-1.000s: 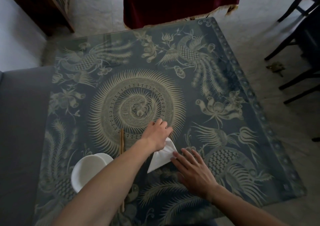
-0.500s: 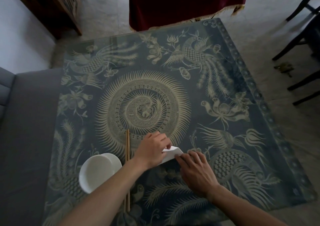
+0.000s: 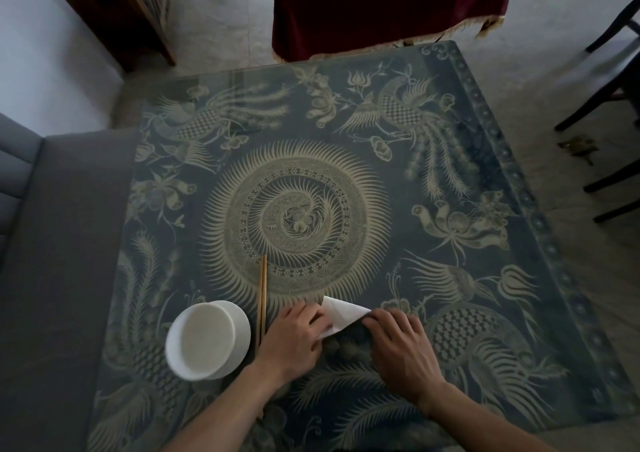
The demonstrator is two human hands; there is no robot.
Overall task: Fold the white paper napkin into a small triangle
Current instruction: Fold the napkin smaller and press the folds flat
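The white paper napkin (image 3: 341, 314) lies folded into a small wedge on the patterned table, near its front edge. My left hand (image 3: 292, 339) presses on the napkin's left side, fingers curled over the paper. My right hand (image 3: 401, 346) lies flat at the napkin's right corner, its fingertips on the fold. Part of the napkin is hidden under both hands.
A white bowl (image 3: 207, 341) stands left of my left hand. A pair of wooden chopsticks (image 3: 263, 297) lies between the bowl and that hand. The glass-topped table (image 3: 450, 181) has a grey sofa (image 3: 52, 244) at its left, dark chairs at right and a red cloth (image 3: 381, 5) beyond.
The napkin has gone from a larger upright triangle to a smaller flat wedge. Both hands have closed in on it and drawn a little nearer to me.
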